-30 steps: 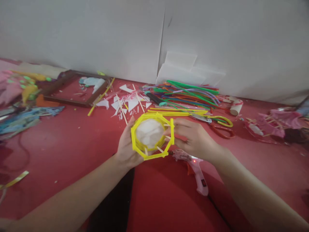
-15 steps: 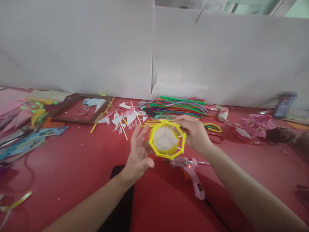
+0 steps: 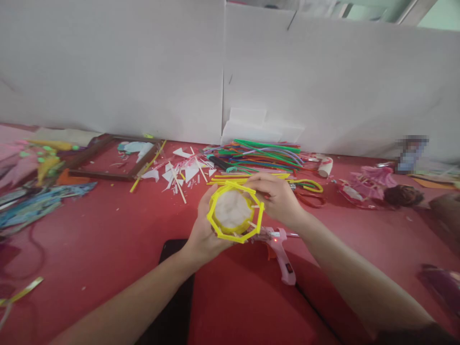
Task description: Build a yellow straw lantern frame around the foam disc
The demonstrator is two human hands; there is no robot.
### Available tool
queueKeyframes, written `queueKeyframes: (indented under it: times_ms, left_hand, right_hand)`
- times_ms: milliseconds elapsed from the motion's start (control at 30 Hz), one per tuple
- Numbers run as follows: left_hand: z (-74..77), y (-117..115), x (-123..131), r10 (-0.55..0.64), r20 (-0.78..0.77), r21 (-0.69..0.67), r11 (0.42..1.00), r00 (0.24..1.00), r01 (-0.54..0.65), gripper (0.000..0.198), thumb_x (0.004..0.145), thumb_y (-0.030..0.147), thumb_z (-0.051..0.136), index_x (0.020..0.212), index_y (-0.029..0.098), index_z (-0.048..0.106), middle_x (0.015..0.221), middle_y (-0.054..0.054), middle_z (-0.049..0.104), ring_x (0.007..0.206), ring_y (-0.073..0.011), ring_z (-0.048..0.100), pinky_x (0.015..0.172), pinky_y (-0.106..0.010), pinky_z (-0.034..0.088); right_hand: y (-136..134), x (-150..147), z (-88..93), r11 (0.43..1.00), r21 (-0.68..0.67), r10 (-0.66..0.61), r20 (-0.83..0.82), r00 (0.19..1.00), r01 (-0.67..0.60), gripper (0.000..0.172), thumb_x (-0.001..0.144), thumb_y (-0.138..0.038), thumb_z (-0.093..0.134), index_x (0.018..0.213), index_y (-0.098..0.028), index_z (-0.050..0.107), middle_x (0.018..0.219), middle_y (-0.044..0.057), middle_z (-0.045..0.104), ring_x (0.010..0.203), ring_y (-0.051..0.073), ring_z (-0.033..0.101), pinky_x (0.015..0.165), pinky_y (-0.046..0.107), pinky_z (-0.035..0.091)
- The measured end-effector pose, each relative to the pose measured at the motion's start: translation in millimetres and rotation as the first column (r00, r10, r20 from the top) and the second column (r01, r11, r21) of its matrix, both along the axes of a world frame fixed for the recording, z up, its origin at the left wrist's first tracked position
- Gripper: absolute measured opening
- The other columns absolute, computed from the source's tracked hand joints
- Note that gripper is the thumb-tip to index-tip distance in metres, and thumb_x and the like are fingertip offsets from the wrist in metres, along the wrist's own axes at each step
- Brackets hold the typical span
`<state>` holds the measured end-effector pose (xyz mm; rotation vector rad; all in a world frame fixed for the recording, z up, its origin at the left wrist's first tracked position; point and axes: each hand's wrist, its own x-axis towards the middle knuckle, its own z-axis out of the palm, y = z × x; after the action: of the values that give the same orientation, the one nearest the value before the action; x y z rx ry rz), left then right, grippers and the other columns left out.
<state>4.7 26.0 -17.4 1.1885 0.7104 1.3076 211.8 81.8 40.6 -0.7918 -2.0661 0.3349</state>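
Roughly mid-build: yellow octagonal straw frame point(image 3: 235, 213) with white paper lining, held above the red tabletop point(image 3: 108, 239) at centre. Its two rings look joined by short wooden sticks; side faces open, likely unfinished. Left hand point(image 3: 204, 235) cups the near-left edge, fingers curled on it; right hand point(image 3: 278, 199) pinches the far-right rim. Pink glue gun point(image 3: 282, 254) lies just near-right; coloured straw pile point(image 3: 262, 153) farther.

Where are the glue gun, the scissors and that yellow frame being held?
glue gun point(image 3: 283, 262): head view, on its pink handle.
scissors point(image 3: 319, 187): head view, on the yellow handle loop.
yellow frame point(image 3: 232, 236): head view, on its near bottom edge.
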Motion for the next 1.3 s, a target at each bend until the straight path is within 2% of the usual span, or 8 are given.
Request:
queueKeyframes:
  times_ms: [100, 200, 300, 467, 733, 933, 1133, 1300]
  left_hand:
    - [-5.0, 0.8, -0.1, 0.078, -0.069, 0.091, 0.993, 0.995, -0.072, 0.1, 0.058, 0.025, 0.099, 0.142, 0.035, 0.045, 0.131, -0.008, 0.068, 0.11, -0.033, 0.074, 0.09, -0.05, 0.067]
    - [-7.2, 1.5, -1.4, 0.103, -0.08, 0.087, 0.992, 0.991, -0.096, 0.099, 0.06, 0.023, 0.098, 0.143, 0.033, 0.044, 0.133, -0.01, 0.067, 0.111, -0.0326, 0.074, 0.09, -0.049, 0.067]
    - [-7.1, 2.8, -1.5, 0.143, -0.093, 0.135, 0.982, 0.985, -0.129, 0.102, 0.057, 0.023, 0.099, 0.142, 0.029, 0.045, 0.137, -0.013, 0.065, 0.114, -0.0346, 0.073, 0.091, -0.049, 0.066]
    - [-2.3, 0.7, 1.6, 0.112, -0.04, 0.144, 0.984, 0.993, -0.105, 0.094, 0.058, 0.021, 0.098, 0.138, 0.029, 0.049, 0.124, -0.01, 0.071, 0.099, -0.0304, 0.077, 0.08, -0.045, 0.069]
    - [1.9, -0.3, 1.1, 0.14, -0.125, 0.092, 0.987, 0.982, -0.129, 0.1, 0.051, 0.023, 0.101, 0.136, 0.026, 0.049, 0.133, -0.014, 0.066, 0.111, -0.0339, 0.074, 0.091, -0.048, 0.066]
    - [0.8, -2.8, 1.2, 0.103, -0.082, 0.079, 0.992, 0.991, -0.097, 0.095, 0.054, 0.02, 0.099, 0.135, 0.027, 0.051, 0.13, -0.014, 0.066, 0.104, -0.0317, 0.076, 0.081, -0.044, 0.069]
    - [3.8, -6.3, 1.3, 0.103, -0.073, 0.048, 0.994, 0.992, -0.1, 0.094, 0.054, 0.016, 0.099, 0.133, 0.03, 0.052, 0.126, -0.011, 0.069, 0.096, -0.0307, 0.077, 0.074, -0.043, 0.07]
    - [2.6, -8.3, 0.9, 0.036, -0.035, 0.036, 0.999, 0.999, -0.035, 0.094, 0.059, 0.018, 0.098, 0.138, 0.036, 0.049, 0.125, -0.009, 0.071, 0.097, -0.0332, 0.077, 0.077, -0.051, 0.069]
  right_hand:
    - [-0.2, 2.1, 2.7, 0.991, -0.127, 0.039, -0.024, 0.999, -0.042, 0.023, 0.093, -0.012, 0.059, 0.101, -0.023, 0.077, 0.103, 0.007, 0.078, 0.096, 0.019, 0.073, 0.084, 0.033, 0.058]
    - [-3.8, 4.3, 12.1, 0.959, -0.277, 0.02, -0.123, 0.992, -0.053, 0.018, 0.094, -0.02, 0.063, 0.106, -0.023, 0.076, 0.106, 0.008, 0.077, 0.098, 0.02, 0.073, 0.084, 0.033, 0.058]
    - [-10.3, 4.8, 25.3, 0.913, -0.404, -0.046, -0.226, 0.973, -0.051, 0.011, 0.094, -0.03, 0.068, 0.094, -0.022, 0.075, 0.095, 0.006, 0.076, 0.089, 0.018, 0.071, 0.08, 0.031, 0.057]
    - [-19.5, 2.9, 39.5, 0.862, -0.494, -0.032, -0.277, 0.96, -0.114, 0.022, 0.089, -0.039, 0.075, 0.078, -0.02, 0.072, 0.086, 0.004, 0.069, 0.081, 0.016, 0.064, 0.074, 0.029, 0.053]
    - [-23.6, 3.1, 43.6, 0.841, -0.533, -0.052, -0.254, 0.966, -0.096, 0.021, 0.087, -0.037, 0.076, 0.077, -0.02, 0.072, 0.086, 0.004, 0.067, 0.081, 0.016, 0.061, 0.073, 0.03, 0.049]
    - [-24.5, 3.4, 49.9, 0.815, -0.572, -0.056, -0.233, 0.971, -0.09, 0.019, 0.085, -0.034, 0.075, 0.074, -0.02, 0.069, 0.083, 0.003, 0.067, 0.076, 0.015, 0.059, 0.067, 0.028, 0.048]
    - [-28.8, 1.5, 52.1, 0.826, -0.559, -0.07, -0.225, 0.972, -0.07, 0.017, 0.083, -0.03, 0.075, 0.071, -0.02, 0.068, 0.08, 0.002, 0.066, 0.071, 0.013, 0.059, 0.062, 0.026, 0.048]
    - [-31.5, 1.3, 52.4, 0.857, -0.514, -0.063, -0.199, 0.978, -0.049, 0.017, 0.084, -0.024, 0.072, 0.069, -0.02, 0.066, 0.079, 0.002, 0.065, 0.073, 0.013, 0.06, 0.066, 0.027, 0.049]
